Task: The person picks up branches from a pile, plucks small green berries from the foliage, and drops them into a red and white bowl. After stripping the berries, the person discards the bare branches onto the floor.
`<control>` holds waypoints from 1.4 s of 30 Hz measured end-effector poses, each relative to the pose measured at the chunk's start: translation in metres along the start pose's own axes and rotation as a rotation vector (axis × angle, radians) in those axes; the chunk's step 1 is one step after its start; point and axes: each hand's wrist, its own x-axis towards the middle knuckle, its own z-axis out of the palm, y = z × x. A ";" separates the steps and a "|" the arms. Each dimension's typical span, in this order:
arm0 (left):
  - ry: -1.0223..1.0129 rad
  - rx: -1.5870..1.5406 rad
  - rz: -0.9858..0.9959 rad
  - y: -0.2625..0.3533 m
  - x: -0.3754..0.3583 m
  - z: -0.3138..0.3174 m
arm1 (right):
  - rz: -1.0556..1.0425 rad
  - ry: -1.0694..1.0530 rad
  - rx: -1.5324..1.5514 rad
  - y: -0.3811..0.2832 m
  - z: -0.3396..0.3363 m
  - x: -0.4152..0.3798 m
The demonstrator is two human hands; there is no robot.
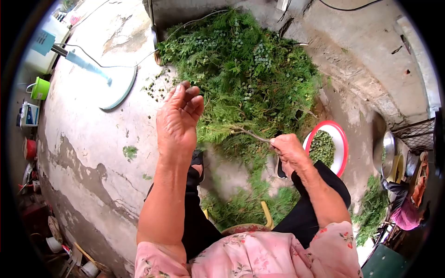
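1 cut branch (252,135), evergreen, woody stem at its right end and feathery foliage at the other; lies in front of the near edge of a large green pile (250,60), between the hands. Right hand (290,150): fingers closed around the bare stem. Left hand (178,118): raised, palm towards the camera, fingers half curled with thumb near; no item visible in it, though whether something small is pinched there cannot be told. Handling, by judgement: light; stem thin and fairly stiff, likely to snap if bent hard; leafage soft, springy, apt to tangle or shed; little slip expected. Best hold: bare stem near its thick end, clear of the sprays. Adjacent: 1 white bowl with red rim (345,153), part-filled with small green cones (322,149), next to the right leg; further loose berries (159,83) on the floor, left of the pile. Obscured: stem butt inside the right fist; foliage tip merges with greenery behind; any fruit on the branch too small to make out; seat (267,215) mostly covered by the shirt (252,257); far-left oddments dim, cropped by the dark lens border.
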 end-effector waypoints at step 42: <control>-0.446 -0.007 -0.250 -0.048 -0.053 0.028 | -0.601 0.354 -0.575 0.038 0.003 -0.127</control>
